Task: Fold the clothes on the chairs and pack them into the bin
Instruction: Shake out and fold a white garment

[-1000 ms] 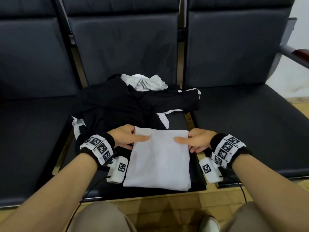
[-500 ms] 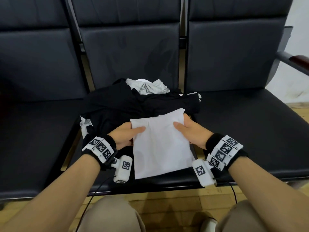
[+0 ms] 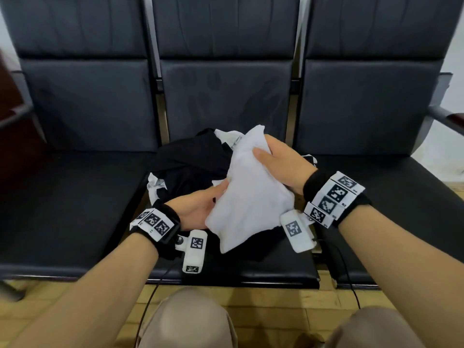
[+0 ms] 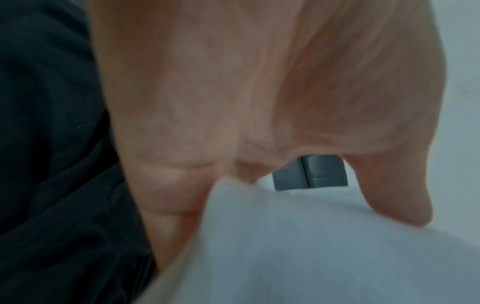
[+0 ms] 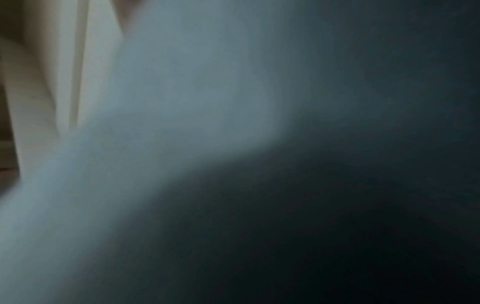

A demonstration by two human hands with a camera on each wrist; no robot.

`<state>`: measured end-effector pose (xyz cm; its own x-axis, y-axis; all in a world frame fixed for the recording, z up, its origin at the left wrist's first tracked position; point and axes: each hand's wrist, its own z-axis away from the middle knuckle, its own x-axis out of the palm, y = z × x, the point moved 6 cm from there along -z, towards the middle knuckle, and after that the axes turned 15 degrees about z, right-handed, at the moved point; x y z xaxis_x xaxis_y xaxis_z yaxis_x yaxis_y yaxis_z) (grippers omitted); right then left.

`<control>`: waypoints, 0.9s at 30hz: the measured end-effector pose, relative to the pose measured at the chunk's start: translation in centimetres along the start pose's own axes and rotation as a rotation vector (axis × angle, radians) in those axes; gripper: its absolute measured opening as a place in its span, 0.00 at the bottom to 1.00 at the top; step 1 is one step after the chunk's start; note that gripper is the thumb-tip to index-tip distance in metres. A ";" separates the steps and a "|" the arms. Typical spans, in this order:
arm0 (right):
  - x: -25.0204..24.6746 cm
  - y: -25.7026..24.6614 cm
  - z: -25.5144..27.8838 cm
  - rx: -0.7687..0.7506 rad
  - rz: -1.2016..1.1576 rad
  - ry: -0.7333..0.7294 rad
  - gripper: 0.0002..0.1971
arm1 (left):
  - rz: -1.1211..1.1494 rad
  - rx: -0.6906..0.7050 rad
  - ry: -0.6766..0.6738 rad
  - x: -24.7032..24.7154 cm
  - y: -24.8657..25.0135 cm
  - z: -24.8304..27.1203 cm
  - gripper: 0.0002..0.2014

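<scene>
Progress: I hold one folded white garment [image 3: 247, 197] above the middle chair [image 3: 276, 267], my left hand [image 3: 198, 209] and right hand [image 3: 281, 167] clasping its sides. Unfolded black clothes [image 3: 193, 167] remain piled; no bin is in view.

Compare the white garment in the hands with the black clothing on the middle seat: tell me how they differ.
The white garment is folded into a compact bundle; the black clothing lies crumpled and spread out. The white garment is lifted and tilted, gripped by the left hand and the right hand; the black clothing rests on the middle seat, untouched. The white garment is plain; the black clothing shows white trim. Both are soft fabric.
</scene>
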<state>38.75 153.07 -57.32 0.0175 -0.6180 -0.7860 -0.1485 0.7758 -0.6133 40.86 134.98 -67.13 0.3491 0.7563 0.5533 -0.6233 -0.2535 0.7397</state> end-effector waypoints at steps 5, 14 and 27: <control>-0.9 -5.5 -1.0 -0.076 -0.104 -0.086 0.13 | 0.205 0.219 0.039 0.0 1.8 1.4 0.18; 2.8 -9.2 -1.5 -0.045 -0.336 -0.120 0.26 | 0.012 0.640 0.436 -7.4 5.6 10.3 0.41; 21.2 -21.5 3.3 -0.381 0.139 -0.473 0.19 | -0.323 0.659 0.739 -17.6 -3.0 31.2 0.26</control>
<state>45.58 123.69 -61.10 0.3958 -0.3233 -0.8595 -0.5217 0.6911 -0.5002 58.44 103.56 -67.17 -0.2231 0.9712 0.0837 0.0064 -0.0844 0.9964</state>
